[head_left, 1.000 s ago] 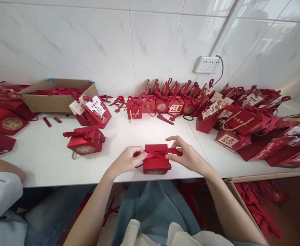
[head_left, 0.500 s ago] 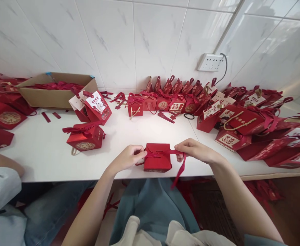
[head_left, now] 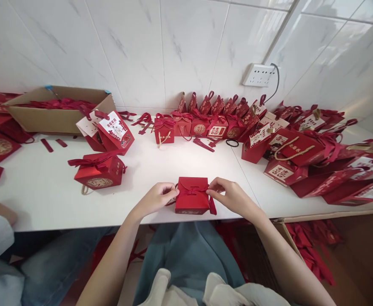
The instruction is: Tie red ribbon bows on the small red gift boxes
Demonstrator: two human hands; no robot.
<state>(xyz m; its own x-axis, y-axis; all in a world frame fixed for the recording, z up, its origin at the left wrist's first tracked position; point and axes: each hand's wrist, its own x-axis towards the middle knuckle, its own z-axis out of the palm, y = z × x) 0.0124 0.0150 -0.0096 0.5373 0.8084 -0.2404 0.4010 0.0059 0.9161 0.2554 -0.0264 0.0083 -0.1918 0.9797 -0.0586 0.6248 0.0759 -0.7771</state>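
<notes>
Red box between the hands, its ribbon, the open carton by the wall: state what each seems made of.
Red box: probably coated card; crisp folded edges, faint sheen. Ribbon: likely satin fabric; thin, softly gathered, slightly glossy. Open carton: apparently cardboard; dull brown, thin stiff walls.

We pinch a red ribbon (head_left: 192, 191) in our left grip (head_left: 158, 196) and right grip (head_left: 231, 196), red box (head_left: 192, 205) between, white bench (head_left: 154, 166) beneath, tiled wall (head_left: 132, 51) behind.

At six o'clock we wear a blue-green garment (head_left: 191, 257), softly folded – and, nearest us, cream fabric (head_left: 222, 290) in rounded, loose flaps. Our left hand (head_left: 156, 199) at seven o'clock and right hand (head_left: 233, 198) at four are bare – likewise both forearms (head_left: 114, 259).
</notes>
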